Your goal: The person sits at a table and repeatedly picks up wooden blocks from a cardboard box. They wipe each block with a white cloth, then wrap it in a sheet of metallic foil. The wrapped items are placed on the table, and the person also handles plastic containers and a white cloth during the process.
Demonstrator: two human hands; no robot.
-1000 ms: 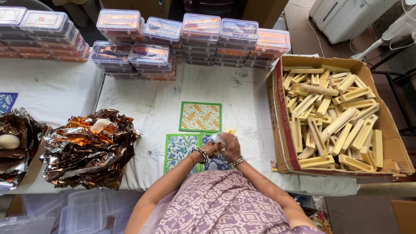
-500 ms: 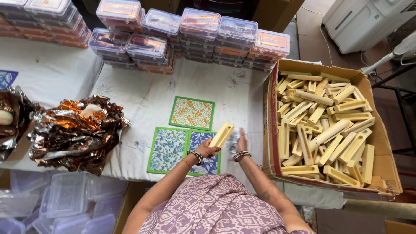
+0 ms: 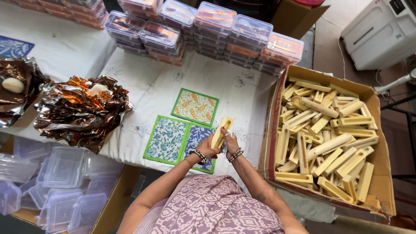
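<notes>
1. Fingers of both hands clamp one pale wooden piece, upright over the table.
2. Box of similar pieces sits right.
3. Three patterned mats lie beneath.
4. Left hand and right hand possibly touch.

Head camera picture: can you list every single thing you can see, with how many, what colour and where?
wooden piece: one, pale yellow, held in both hands over the mats
patterned mats: three, green-edged, blue or orange prints, middle of the table
cardboard box: one, brown, right side
wooden pieces in the box: too many to count, pale yellow
lidded plastic boxes: many, clear with orange contents, stacked along the far edge
foil sheets: crumpled heap, copper-brown, left of the mats
empty plastic tubs: many, clear, below the table at left
tablecloth: white, covering the table
white machine: one, top right on the floor
left hand: grips the wooden piece
right hand: grips the wooden piece
</notes>
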